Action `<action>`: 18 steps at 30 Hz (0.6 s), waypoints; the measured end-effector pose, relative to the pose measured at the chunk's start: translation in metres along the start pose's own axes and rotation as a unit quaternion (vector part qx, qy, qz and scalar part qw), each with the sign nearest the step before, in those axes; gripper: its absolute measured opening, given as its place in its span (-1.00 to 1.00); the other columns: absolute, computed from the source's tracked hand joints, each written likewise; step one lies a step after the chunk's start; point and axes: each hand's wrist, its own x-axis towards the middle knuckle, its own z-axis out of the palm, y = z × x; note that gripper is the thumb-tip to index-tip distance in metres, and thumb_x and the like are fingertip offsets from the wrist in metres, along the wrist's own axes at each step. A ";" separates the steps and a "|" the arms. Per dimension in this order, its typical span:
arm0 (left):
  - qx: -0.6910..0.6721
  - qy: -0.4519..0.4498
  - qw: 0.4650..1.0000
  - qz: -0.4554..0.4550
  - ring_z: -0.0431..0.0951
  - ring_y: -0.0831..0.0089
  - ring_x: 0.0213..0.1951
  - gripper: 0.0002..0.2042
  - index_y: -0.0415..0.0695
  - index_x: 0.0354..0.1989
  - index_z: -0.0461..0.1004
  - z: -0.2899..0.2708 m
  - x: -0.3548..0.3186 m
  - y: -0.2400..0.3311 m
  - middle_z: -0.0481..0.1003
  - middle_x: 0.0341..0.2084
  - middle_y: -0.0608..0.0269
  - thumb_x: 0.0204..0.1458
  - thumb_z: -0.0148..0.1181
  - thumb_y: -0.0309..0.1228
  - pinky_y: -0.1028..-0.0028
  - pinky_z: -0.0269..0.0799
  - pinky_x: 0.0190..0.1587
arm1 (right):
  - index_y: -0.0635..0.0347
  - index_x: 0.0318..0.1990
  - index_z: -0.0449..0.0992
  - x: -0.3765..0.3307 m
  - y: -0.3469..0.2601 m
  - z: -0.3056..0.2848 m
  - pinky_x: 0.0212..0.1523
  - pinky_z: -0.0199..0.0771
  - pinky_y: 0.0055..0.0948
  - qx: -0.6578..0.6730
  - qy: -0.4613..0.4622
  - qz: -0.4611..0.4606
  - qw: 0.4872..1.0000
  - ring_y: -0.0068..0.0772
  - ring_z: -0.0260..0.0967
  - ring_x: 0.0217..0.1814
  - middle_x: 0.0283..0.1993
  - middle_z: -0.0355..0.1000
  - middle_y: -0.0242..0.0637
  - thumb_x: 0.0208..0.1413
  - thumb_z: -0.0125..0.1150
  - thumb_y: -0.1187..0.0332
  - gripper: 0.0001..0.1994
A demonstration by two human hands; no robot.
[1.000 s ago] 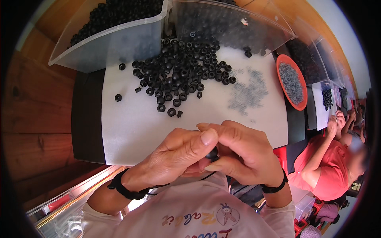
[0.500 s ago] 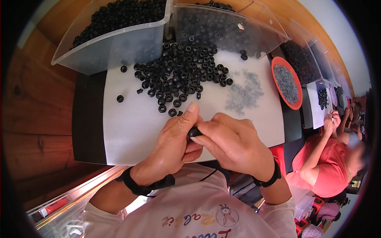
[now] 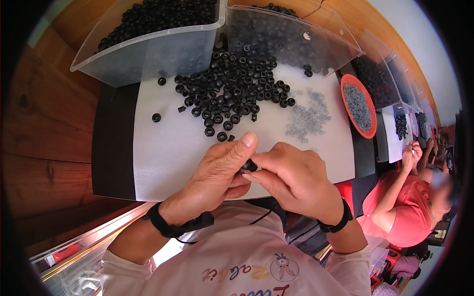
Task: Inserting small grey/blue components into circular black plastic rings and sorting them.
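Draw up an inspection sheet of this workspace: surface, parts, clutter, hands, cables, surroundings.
Surface: white mat on a dark table.
Parts: black pieces heaped mid-mat; tiny grey bits spread to their right; more grey bits in the orange bowl.
Clutter: two stray pieces left of the heap.
Hands: right hand pinches a dark piece between thumb and forefinger, close against the left hand; left hand's contact partly hidden.
Cables: thin dark cord over the shirt; ends unclear.
Surroundings: translucent bins behind the heap; co-worker in red at right.
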 end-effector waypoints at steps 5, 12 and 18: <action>0.075 -0.024 0.997 0.008 0.13 0.80 -0.64 -0.42 -0.14 -0.32 0.51 0.002 0.000 0.006 0.32 -0.59 0.49 0.28 0.01 0.23 0.68 -0.02 -0.67 | 0.31 0.08 0.52 0.003 0.006 0.006 -0.50 0.46 -0.33 0.104 -0.017 0.035 0.994 -0.23 0.43 -0.48 -0.37 0.40 -0.23 0.05 0.45 0.42 -0.58; 0.142 0.003 0.990 0.006 0.19 0.82 -0.59 -0.35 -0.11 -0.33 0.53 0.008 0.002 0.005 0.39 -0.54 0.51 0.26 -0.06 0.32 0.70 -0.01 -0.66 | 0.31 0.10 0.51 0.002 0.005 0.004 -0.49 0.48 -0.32 0.075 -0.014 0.030 0.997 -0.24 0.46 -0.47 -0.36 0.43 -0.25 0.03 0.47 0.41 -0.54; 0.077 0.022 0.996 -0.036 0.15 0.72 -0.61 -0.33 -0.08 -0.43 0.42 0.001 0.015 -0.001 0.28 -0.61 0.47 0.30 -0.21 0.33 0.62 0.07 -0.61 | 0.32 -0.01 0.53 0.005 0.004 -0.002 -0.56 0.44 -0.35 0.004 -0.008 0.017 1.000 -0.29 0.45 -0.50 -0.42 0.41 -0.30 -0.01 0.49 0.38 -0.59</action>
